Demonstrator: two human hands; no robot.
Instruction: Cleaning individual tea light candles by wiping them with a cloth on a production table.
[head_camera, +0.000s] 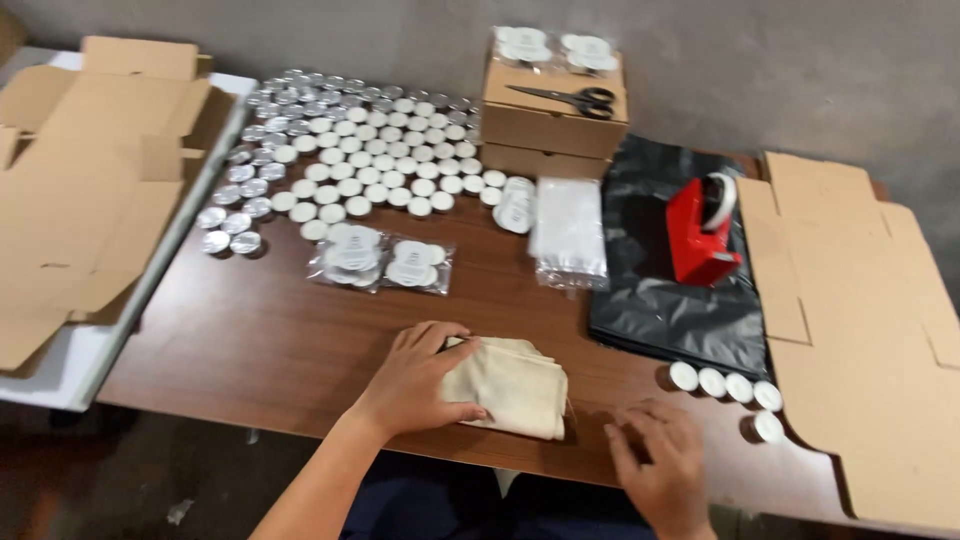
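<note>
The left hand (415, 380) lies flat, fingers spread, pressing a folded cream cloth pouch (510, 385) at the counter's (270, 340) near edge. The right hand (660, 465) rests open and empty beside it. Five tealight candles (725, 388) wait further right; filling the pouch likely needs its mouth opened first.

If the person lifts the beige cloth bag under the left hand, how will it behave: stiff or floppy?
Probably floppy: the beige cloth bag lies folded with soft creases under the left hand, so it would likely sag and unfold when lifted. It looks thin and flat, so probably light. On the smooth wooden table it may slide if pushed.
</note>
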